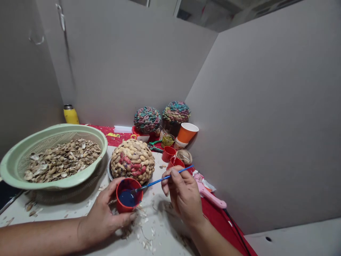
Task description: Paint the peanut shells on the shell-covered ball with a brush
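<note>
Left hand [102,209] was half-curled around a red cup [127,209] of dark-blue liquid [126,199], near centre. Right hand [183,199] pinched a blue brush [157,181] between thumb and fingers, bristles inside the cup's mouth. Peanut-covered ball [133,158] sat just beyond the cup, green basket [16,179] to the left.

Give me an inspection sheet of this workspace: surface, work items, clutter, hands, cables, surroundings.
Surface: white board and red covering; shell bits scattered.
Work items: red cup with blue paint; blue brush, tip inside the cup; peanut-covered ball, some peanuts red.
Clutter: green basket of shells, yellow bottle, orange cup, pink tool.
Hands: left hand grips the red cup; right hand holds the blue brush.
Cables: black cord leading off the pink tool.
Surroundings: grey panels left, back and right.
</note>
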`<action>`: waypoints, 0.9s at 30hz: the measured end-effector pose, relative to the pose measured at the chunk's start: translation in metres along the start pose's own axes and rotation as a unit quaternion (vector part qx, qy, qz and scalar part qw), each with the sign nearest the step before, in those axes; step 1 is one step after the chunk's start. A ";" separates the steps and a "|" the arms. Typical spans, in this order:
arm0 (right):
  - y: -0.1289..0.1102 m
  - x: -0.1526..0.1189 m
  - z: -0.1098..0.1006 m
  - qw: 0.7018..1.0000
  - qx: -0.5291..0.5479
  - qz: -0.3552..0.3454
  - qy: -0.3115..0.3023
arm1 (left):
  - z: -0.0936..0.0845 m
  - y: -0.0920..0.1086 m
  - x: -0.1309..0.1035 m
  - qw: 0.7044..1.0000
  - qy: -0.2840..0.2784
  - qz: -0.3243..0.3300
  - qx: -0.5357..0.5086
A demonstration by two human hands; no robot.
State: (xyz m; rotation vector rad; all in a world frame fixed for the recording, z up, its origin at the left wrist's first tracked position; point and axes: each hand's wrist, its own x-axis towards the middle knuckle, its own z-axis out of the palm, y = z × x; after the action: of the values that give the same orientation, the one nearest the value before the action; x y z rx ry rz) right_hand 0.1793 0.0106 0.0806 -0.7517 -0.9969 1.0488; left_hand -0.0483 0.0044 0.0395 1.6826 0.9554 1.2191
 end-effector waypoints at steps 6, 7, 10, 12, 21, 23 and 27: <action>-0.008 0.021 0.007 0.999 0.007 -0.007 0.044 | 0.000 0.007 0.003 0.999 0.022 -0.033 -0.030; -0.008 0.024 0.008 0.998 0.000 -0.023 0.053 | 0.000 0.007 0.002 0.998 0.026 -0.039 -0.030; -0.006 0.029 0.007 0.995 -0.031 -0.068 0.070 | 0.001 0.004 0.000 0.998 0.027 -0.047 -0.031; -0.004 0.030 0.007 0.993 -0.057 -0.084 0.068 | 0.001 0.001 0.000 0.998 0.031 -0.039 -0.024; -0.004 0.026 0.006 0.981 -0.119 -0.137 0.063 | 0.001 -0.009 -0.003 1.000 0.002 -0.008 -0.006; -0.005 0.026 0.003 0.978 -0.129 -0.149 0.072 | 0.001 -0.015 -0.006 1.000 0.008 -0.001 -0.004; -0.008 0.027 -0.004 0.973 -0.137 -0.164 0.080 | 0.003 -0.026 -0.009 1.000 0.015 0.015 0.001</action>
State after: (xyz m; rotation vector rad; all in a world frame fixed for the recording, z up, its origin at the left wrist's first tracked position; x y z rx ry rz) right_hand 0.1897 0.0329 0.0941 -0.8474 -1.0939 0.5607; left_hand -0.0507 0.0054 0.0124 1.6907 0.9522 1.2673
